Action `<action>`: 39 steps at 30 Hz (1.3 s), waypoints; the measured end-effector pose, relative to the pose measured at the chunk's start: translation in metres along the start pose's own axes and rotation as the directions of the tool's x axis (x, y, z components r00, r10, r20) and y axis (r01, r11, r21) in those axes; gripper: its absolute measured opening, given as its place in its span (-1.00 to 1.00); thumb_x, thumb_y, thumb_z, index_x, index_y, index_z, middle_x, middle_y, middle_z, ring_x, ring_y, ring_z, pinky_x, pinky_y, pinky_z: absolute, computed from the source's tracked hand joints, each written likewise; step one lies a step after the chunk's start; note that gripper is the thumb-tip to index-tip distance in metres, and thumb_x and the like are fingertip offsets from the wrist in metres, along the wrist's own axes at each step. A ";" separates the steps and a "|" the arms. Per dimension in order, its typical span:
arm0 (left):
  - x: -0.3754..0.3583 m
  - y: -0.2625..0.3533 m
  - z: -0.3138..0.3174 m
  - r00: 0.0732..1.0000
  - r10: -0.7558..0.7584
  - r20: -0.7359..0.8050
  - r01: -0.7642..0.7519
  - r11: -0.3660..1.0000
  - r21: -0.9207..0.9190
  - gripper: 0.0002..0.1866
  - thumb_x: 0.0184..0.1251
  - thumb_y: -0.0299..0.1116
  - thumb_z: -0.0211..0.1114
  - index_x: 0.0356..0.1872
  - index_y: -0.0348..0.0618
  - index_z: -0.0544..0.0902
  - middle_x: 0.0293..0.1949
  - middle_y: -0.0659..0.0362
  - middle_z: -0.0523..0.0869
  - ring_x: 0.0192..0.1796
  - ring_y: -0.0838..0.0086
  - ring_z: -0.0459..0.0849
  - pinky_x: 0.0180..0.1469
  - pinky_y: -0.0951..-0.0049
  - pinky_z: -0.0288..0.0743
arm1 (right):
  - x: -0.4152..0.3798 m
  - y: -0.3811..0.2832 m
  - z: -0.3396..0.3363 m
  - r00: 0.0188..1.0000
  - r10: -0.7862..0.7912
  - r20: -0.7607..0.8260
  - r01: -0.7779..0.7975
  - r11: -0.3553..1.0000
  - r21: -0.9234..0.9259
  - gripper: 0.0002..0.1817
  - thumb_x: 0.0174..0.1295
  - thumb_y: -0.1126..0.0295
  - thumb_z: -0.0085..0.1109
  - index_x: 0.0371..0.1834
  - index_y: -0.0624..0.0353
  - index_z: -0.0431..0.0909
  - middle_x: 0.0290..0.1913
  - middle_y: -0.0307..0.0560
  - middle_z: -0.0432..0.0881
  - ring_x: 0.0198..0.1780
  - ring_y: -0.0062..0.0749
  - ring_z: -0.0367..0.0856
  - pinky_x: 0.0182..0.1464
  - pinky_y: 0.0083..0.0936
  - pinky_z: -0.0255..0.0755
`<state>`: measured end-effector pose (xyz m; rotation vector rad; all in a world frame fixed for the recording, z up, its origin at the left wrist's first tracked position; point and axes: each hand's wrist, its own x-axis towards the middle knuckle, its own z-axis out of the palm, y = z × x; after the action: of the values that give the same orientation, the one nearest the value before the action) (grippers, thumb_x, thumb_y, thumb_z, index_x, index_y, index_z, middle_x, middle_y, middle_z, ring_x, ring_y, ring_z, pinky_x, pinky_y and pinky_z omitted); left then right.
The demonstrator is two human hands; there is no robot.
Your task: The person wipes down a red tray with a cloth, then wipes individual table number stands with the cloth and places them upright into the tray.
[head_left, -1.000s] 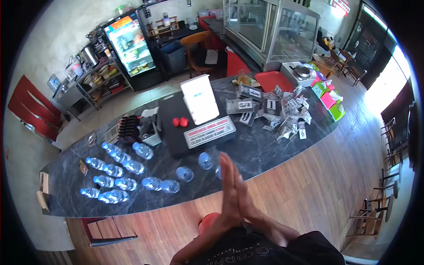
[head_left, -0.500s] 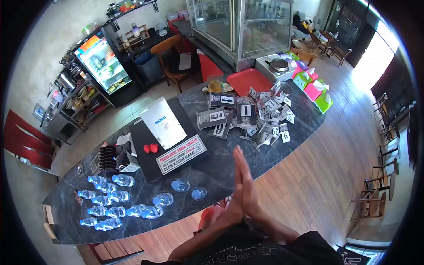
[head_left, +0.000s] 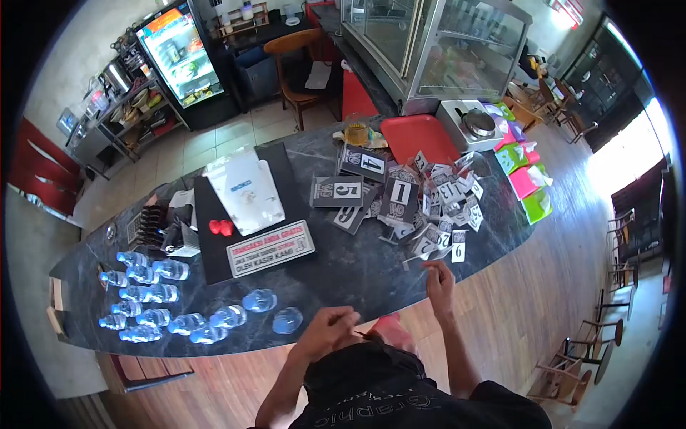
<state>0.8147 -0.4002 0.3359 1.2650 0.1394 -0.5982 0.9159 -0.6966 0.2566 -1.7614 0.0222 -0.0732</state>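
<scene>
My left hand [head_left: 329,332] is over the counter's front edge, close to my body, its fingers curled in with nothing visible in them. Farther right, my right hand [head_left: 441,284] is raised with loosely bent fingers slightly apart, and nothing shows in it. Just beyond its fingertips are small white number cards, among them a 9 card [head_left: 459,246]. Larger black number signs lie behind, including a 1 sign [head_left: 400,199], a 5 sign [head_left: 337,191] and a 4 sign [head_left: 364,163]. The water bottle [head_left: 288,321] is the nearest one to my left hand.
Several more water bottles [head_left: 148,293] cover the counter's left end. A white cash-register screen [head_left: 246,193] stands behind a printed notice [head_left: 271,248]. Farther back are a red tray [head_left: 420,139], a metal pot [head_left: 478,124], tissue packs [head_left: 529,182] and a glass display case [head_left: 468,61].
My palms, pressed together before, have come apart, the left hand moving left and the right hand moving right toward the cards. The view has shifted with my head.
</scene>
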 end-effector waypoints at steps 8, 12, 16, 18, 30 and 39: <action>0.134 -0.044 0.031 0.919 0.132 -0.371 -0.138 0.990 0.013 -0.80 0.54 -0.27 0.20 -0.25 -0.16 0.63 -0.48 0.41 0.45 -0.43 0.75 0.32 -0.38 0.64 0.17 | 0.238 -0.018 -0.089 0.954 -0.284 0.091 0.293 0.834 -0.467 -0.78 0.43 0.40 0.08 0.04 0.24 0.56 -0.13 0.06 0.72 -0.06 -0.11 0.73 -0.03 -0.29 0.55; 0.160 -0.037 0.078 0.902 0.092 -0.422 -0.118 0.992 -0.037 -0.82 0.57 -0.30 0.15 -0.15 -0.18 0.64 -0.54 0.41 0.40 -0.53 0.75 0.29 -0.49 0.66 0.17 | 0.375 0.043 -0.109 0.921 -0.347 0.178 0.390 0.825 -0.409 -0.73 0.36 0.38 0.13 0.07 0.23 0.56 0.00 0.15 0.68 0.05 0.03 0.69 0.10 -0.21 0.54; 0.172 -0.058 0.101 0.925 -0.033 -0.378 -0.040 0.982 -0.184 -0.82 0.59 -0.34 0.11 -0.10 -0.18 0.65 -0.46 0.37 0.48 -0.46 0.74 0.37 -0.41 0.69 0.27 | 0.435 0.065 -0.077 0.831 -0.445 0.333 0.556 0.641 -0.529 -0.66 0.35 0.21 0.15 0.07 0.17 0.59 0.01 0.13 0.69 0.05 0.03 0.69 0.09 -0.17 0.55; 0.181 -0.063 0.107 0.921 -0.046 -0.387 -0.008 0.991 -0.137 -0.82 0.59 -0.34 0.11 -0.09 -0.19 0.65 -0.45 0.37 0.49 -0.46 0.74 0.38 -0.40 0.68 0.28 | 0.434 0.048 -0.059 0.822 0.171 0.543 0.365 0.574 -0.733 -0.56 0.34 0.00 0.12 0.08 0.07 0.62 0.00 0.12 0.70 0.02 0.06 0.70 0.04 -0.10 0.57; 0.251 0.015 0.091 0.845 0.157 -0.512 -0.130 0.988 0.089 -0.81 0.58 -0.34 0.11 -0.07 -0.22 0.64 -0.39 0.33 0.55 -0.38 0.70 0.45 -0.31 0.64 0.34 | 0.341 0.059 -0.103 0.659 0.184 0.729 0.595 0.465 -0.655 -0.55 0.23 0.23 0.23 0.19 0.10 0.54 0.06 0.13 0.64 0.10 0.09 0.64 0.11 0.01 0.52; 0.334 0.032 0.076 0.839 0.302 -0.452 -0.194 0.943 0.271 -0.80 0.55 -0.35 0.13 -0.07 -0.25 0.64 -0.35 0.25 0.61 -0.30 0.62 0.51 -0.21 0.52 0.43 | 0.411 0.085 0.031 0.687 -0.016 0.727 0.282 0.927 -0.246 -0.35 0.27 0.15 0.35 0.39 0.13 0.41 0.15 0.01 0.59 0.01 -0.26 0.69 0.03 -0.36 0.60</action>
<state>1.0944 -0.5802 0.2476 1.6006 0.3316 -0.0517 1.3302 -0.7054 0.1829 -2.0299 -0.7333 0.5427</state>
